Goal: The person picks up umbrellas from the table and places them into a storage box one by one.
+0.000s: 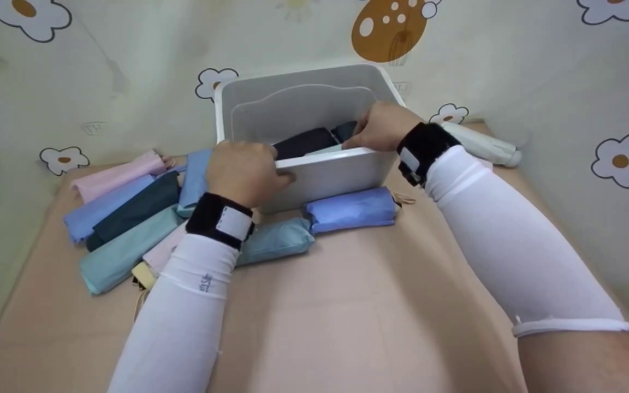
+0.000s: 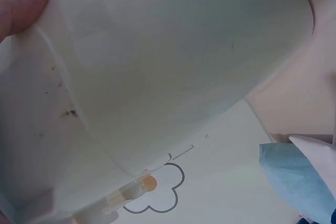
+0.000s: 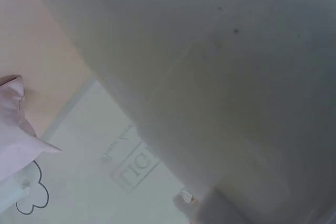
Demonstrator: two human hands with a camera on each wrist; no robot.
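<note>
the white bin (image 1: 325,169) stands on the worktop (image 1: 347,305) toward its far edge, and both your hands are on its near rim. your left hand (image 1: 243,173) grips the rim at the near left corner, fingers curled over the edge; the left wrist view shows a fingertip (image 2: 23,6) pressed on the wall from outside. your right hand (image 1: 383,126) reaches over the rim at the right and its fingers go down among the dark folded umbrellas (image 1: 309,142) inside; whether they pinch one or only press it i cannot tell, since the rim hides the tips.

what may go wrong, as i judge it: the bin looks light, and if you pull or lean on the near rim it could tip toward you or slide and shove the blue umbrella (image 1: 350,210) and the teal umbrella (image 1: 273,240) lying just against its front. the pile of pastel umbrellas (image 1: 123,218) at the left is loosely stacked, so your left forearm could knock one off it.

the worktop is a plain peach-pink surface. further back on the right a white umbrella (image 1: 484,144) lies beside the bin. behind it all, close walls carry pale wallpaper with flowers (image 1: 620,158) and an orange mushroom (image 1: 388,30).
</note>
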